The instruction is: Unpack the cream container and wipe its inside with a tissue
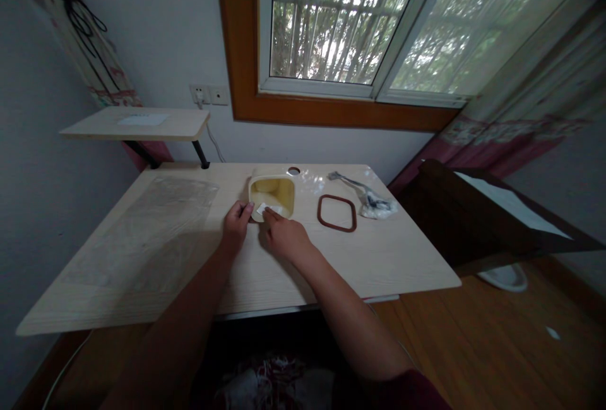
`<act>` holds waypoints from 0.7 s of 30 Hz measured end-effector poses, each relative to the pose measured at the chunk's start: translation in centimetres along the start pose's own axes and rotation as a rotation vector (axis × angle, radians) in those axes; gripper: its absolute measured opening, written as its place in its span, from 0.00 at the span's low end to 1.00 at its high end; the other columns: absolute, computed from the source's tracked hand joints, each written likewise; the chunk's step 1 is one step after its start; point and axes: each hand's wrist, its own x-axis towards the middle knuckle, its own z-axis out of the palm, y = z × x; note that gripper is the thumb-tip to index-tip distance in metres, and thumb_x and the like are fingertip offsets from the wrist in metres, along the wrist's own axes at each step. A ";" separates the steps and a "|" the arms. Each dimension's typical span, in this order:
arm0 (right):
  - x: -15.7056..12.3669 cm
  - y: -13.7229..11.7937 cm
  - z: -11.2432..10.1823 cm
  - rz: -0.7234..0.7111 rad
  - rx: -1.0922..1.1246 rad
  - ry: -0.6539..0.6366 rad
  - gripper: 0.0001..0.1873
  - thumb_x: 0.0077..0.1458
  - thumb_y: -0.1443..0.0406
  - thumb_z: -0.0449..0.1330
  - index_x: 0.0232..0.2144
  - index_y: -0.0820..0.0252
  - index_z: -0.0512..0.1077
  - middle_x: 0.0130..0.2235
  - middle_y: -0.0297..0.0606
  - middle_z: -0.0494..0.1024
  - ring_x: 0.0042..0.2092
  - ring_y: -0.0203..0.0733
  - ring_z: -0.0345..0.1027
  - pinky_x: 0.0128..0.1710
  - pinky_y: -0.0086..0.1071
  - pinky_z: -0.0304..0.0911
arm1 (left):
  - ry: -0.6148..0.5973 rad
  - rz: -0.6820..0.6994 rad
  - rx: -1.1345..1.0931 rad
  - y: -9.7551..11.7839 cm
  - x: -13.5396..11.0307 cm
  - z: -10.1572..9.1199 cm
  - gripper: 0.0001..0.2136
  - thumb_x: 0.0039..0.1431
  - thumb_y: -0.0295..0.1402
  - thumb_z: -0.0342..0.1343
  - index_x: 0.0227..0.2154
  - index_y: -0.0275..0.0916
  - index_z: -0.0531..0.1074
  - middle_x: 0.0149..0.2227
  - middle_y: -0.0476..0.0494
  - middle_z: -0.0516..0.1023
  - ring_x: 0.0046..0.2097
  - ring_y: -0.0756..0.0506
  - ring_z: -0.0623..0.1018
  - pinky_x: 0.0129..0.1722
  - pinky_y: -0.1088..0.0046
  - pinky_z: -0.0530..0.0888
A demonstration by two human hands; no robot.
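A cream-yellow square container (271, 183) with rounded corners stands on the desk, its inside facing me. At its left front edge, my left hand (235, 224) is closed on the rim, thumb uppermost. My right hand (285, 233) reaches over the front rim with its fingers pressed on a small white piece (274, 209), which looks like a tissue or cloth, against the inside. The fingers partly hide that piece. To the right lies a reddish-brown square ring frame (336, 213), apart from both hands.
Beyond the ring lies a clear plastic bag (376, 205) with a grey cable-like strip. A transparent sheet (156, 227) covers the left of the pale desk (402, 265). A raised shelf (137, 123) stands at back left; a dark piece of furniture (473, 221) is at right.
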 end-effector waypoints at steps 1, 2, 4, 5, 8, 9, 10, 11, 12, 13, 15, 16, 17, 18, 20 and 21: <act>0.0 0.3 -0.1 0.024 -0.018 -0.001 0.31 0.65 0.62 0.48 0.68 0.59 0.58 0.71 0.48 0.58 0.53 0.54 0.76 0.47 0.45 0.73 | 0.001 0.001 0.006 0.0 0.0 0.0 0.17 0.58 0.49 0.58 0.26 0.41 0.67 0.22 0.53 0.68 0.27 0.49 0.70 0.29 0.75 0.68; 0.0 0.5 -0.2 0.051 -0.036 -0.001 0.30 0.65 0.62 0.48 0.68 0.59 0.58 0.71 0.49 0.58 0.52 0.55 0.77 0.46 0.46 0.73 | 0.001 0.001 0.012 0.1 0.0 0.0 0.16 0.58 0.49 0.58 0.26 0.41 0.67 0.22 0.52 0.68 0.27 0.49 0.70 0.29 0.75 0.68; 0.0 0.9 -0.2 0.102 -0.068 -0.003 0.30 0.66 0.64 0.46 0.68 0.62 0.58 0.70 0.53 0.58 0.49 0.55 0.78 0.45 0.48 0.73 | 0.008 0.004 0.022 0.0 0.0 -0.1 0.16 0.59 0.48 0.57 0.26 0.41 0.67 0.23 0.52 0.68 0.27 0.49 0.70 0.29 0.75 0.68; 0.0 0.9 -0.2 0.123 -0.079 -0.007 0.30 0.66 0.64 0.46 0.68 0.63 0.58 0.70 0.55 0.58 0.49 0.55 0.78 0.45 0.48 0.73 | 0.010 0.004 0.025 -0.1 0.1 -0.1 0.16 0.59 0.48 0.57 0.26 0.41 0.67 0.23 0.52 0.68 0.27 0.49 0.70 0.29 0.75 0.68; 0.1 0.3 0.1 0.124 -0.069 -0.017 0.30 0.65 0.64 0.46 0.68 0.64 0.57 0.71 0.56 0.56 0.49 0.55 0.78 0.46 0.48 0.73 | 0.005 -0.004 0.026 -0.5 0.2 0.0 0.16 0.58 0.49 0.57 0.26 0.41 0.67 0.23 0.52 0.69 0.27 0.49 0.70 0.28 0.74 0.68; 0.1 0.0 0.3 0.095 -0.052 -0.014 0.31 0.65 0.64 0.47 0.69 0.63 0.56 0.71 0.55 0.56 0.51 0.55 0.77 0.47 0.48 0.73 | 0.001 -0.005 0.026 -0.7 0.2 0.0 0.17 0.58 0.49 0.57 0.27 0.41 0.68 0.23 0.52 0.69 0.27 0.49 0.70 0.28 0.74 0.67; 0.0 -0.4 0.4 0.056 -0.030 -0.007 0.32 0.65 0.63 0.47 0.69 0.62 0.55 0.71 0.53 0.55 0.52 0.54 0.76 0.48 0.47 0.72 | -0.002 -0.003 0.028 -0.8 0.2 -0.1 0.17 0.58 0.49 0.57 0.27 0.41 0.68 0.23 0.52 0.69 0.27 0.49 0.70 0.29 0.74 0.67; 0.0 -0.7 0.5 0.014 -0.009 0.003 0.33 0.64 0.62 0.49 0.70 0.62 0.54 0.72 0.51 0.55 0.54 0.53 0.75 0.49 0.45 0.72 | -0.001 0.000 0.033 -0.8 0.2 -0.1 0.16 0.58 0.50 0.57 0.28 0.41 0.68 0.24 0.52 0.69 0.27 0.49 0.71 0.29 0.75 0.68; -0.1 -1.0 0.7 -0.022 0.009 0.015 0.34 0.64 0.61 0.49 0.70 0.62 0.54 0.72 0.49 0.55 0.56 0.53 0.74 0.51 0.44 0.72 | 0.001 0.004 0.040 -0.8 0.2 -0.1 0.16 0.58 0.49 0.57 0.28 0.41 0.69 0.24 0.52 0.69 0.27 0.49 0.71 0.29 0.75 0.68; -0.1 -1.2 0.7 -0.049 0.023 0.026 0.35 0.63 0.61 0.50 0.70 0.62 0.54 0.72 0.48 0.55 0.57 0.52 0.73 0.51 0.43 0.71 | 0.003 0.007 0.047 -0.8 0.2 -0.1 0.16 0.58 0.49 0.57 0.28 0.41 0.69 0.24 0.52 0.70 0.27 0.49 0.71 0.29 0.75 0.68; -0.2 -1.3 0.8 -0.059 0.030 0.037 0.34 0.63 0.60 0.50 0.70 0.61 0.54 0.72 0.47 0.55 0.58 0.51 0.72 0.52 0.41 0.71 | 0.001 0.005 0.051 -0.6 0.2 -0.1 0.16 0.59 0.49 0.57 0.29 0.41 0.69 0.24 0.52 0.70 0.27 0.49 0.71 0.29 0.75 0.68; -0.3 -1.2 0.8 -0.048 0.027 0.039 0.34 0.64 0.60 0.50 0.70 0.61 0.55 0.72 0.47 0.55 0.58 0.51 0.72 0.52 0.41 0.71 | 0.000 0.001 0.045 -0.6 0.1 -0.1 0.16 0.59 0.49 0.57 0.28 0.41 0.69 0.24 0.52 0.70 0.27 0.49 0.71 0.29 0.75 0.68; -0.3 -1.0 0.7 -0.031 0.019 0.040 0.33 0.64 0.60 0.50 0.70 0.60 0.55 0.72 0.47 0.55 0.57 0.52 0.73 0.52 0.42 0.71 | -0.002 -0.002 0.036 -0.5 0.1 -0.1 0.16 0.59 0.48 0.57 0.28 0.41 0.69 0.24 0.52 0.70 0.27 0.49 0.71 0.29 0.75 0.68; -0.3 -0.7 0.6 -0.008 0.006 0.037 0.32 0.65 0.60 0.49 0.69 0.60 0.56 0.72 0.48 0.56 0.56 0.52 0.74 0.51 0.42 0.71 | -0.002 -0.005 0.026 -0.4 0.1 -0.1 0.16 0.59 0.48 0.57 0.28 0.41 0.69 0.24 0.52 0.70 0.27 0.50 0.71 0.29 0.75 0.68; -0.3 -0.1 0.4 0.052 -0.029 0.026 0.31 0.66 0.61 0.47 0.69 0.61 0.55 0.71 0.50 0.56 0.53 0.53 0.76 0.49 0.44 0.72 | -0.001 -0.005 0.014 -0.3 0.1 0.0 0.16 0.59 0.48 0.57 0.27 0.40 0.68 0.23 0.52 0.70 0.27 0.50 0.70 0.28 0.75 0.68; -0.3 0.2 0.3 0.081 -0.047 0.017 0.31 0.67 0.61 0.46 0.69 0.61 0.55 0.71 0.52 0.56 0.52 0.53 0.77 0.48 0.45 0.72 | -0.001 -0.003 0.013 -0.3 0.1 0.1 0.16 0.59 0.48 0.57 0.27 0.40 0.68 0.23 0.52 0.69 0.27 0.50 0.70 0.28 0.75 0.68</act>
